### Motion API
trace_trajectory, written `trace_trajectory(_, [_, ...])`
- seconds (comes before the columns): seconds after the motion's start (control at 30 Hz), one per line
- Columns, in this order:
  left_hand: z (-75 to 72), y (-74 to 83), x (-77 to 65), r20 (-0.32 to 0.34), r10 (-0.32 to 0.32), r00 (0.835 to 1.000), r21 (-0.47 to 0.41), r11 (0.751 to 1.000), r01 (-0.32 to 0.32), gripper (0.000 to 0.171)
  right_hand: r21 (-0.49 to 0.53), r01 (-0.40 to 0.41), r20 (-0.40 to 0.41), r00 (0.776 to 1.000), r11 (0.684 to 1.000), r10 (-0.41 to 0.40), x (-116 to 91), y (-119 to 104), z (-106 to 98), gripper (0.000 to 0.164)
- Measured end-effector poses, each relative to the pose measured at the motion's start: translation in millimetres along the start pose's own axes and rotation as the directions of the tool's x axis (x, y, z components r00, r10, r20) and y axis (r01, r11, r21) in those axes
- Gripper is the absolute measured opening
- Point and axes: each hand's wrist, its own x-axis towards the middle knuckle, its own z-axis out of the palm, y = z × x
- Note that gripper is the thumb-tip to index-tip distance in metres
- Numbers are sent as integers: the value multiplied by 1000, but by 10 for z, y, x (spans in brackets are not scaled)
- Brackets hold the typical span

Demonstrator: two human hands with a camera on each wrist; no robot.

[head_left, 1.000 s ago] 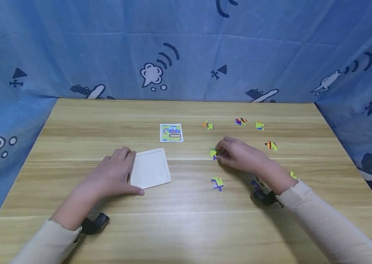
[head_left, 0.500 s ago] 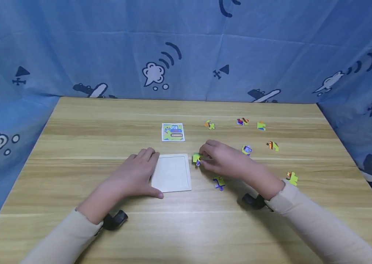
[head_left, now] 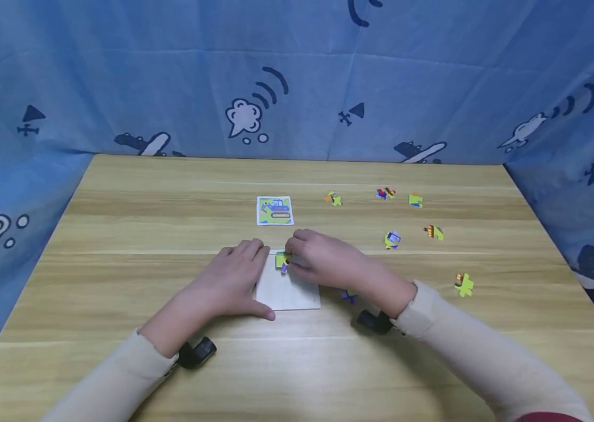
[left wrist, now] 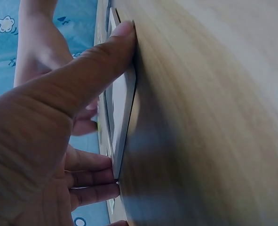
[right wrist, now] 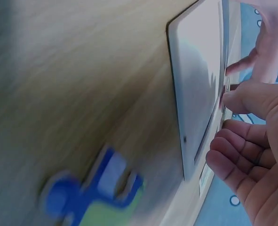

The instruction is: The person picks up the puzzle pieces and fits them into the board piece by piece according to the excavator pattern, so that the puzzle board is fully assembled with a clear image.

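Note:
The white puzzle tray (head_left: 290,296) lies flat on the table. My left hand (head_left: 231,282) holds it at its left side, thumb at the near corner and fingers at the far one; the left wrist view shows the thumb (left wrist: 122,35) on the tray's edge. Between thumb and fingertips, my right hand (head_left: 328,258) pinches a green and yellow puzzle piece (head_left: 280,261) over the tray's far left corner. Part of this piece is hidden by the fingers. Under the right wrist, a blue and green puzzle piece (right wrist: 106,197) lies on the table, partly covered in the head view.
A picture card (head_left: 275,211) of a blue digger lies behind the tray. Several loose puzzle pieces spread across the right, among them a green one (head_left: 464,285) and a purple and white one (head_left: 392,240). A blue patterned curtain (head_left: 297,76) hangs behind the wooden table (head_left: 297,363).
My left hand has slid the tray to the right and straightened it. My right hand has carried the green and yellow puzzle piece left, from the table to over the tray.

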Motion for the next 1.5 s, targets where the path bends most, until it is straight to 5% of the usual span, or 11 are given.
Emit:
trace_trajectory(0.77, [-8, 18, -3, 6, 16, 1000, -1, 1000, -16, 116, -35, 25, -52, 998, 999, -27, 139, -189, 204, 11])
trace_trajectory(1.5, [-39, -59, -6, 57, 14, 998, -79, 997, -9, 116, 106, 4, -51, 999, 994, 2, 140, -144, 173, 9])
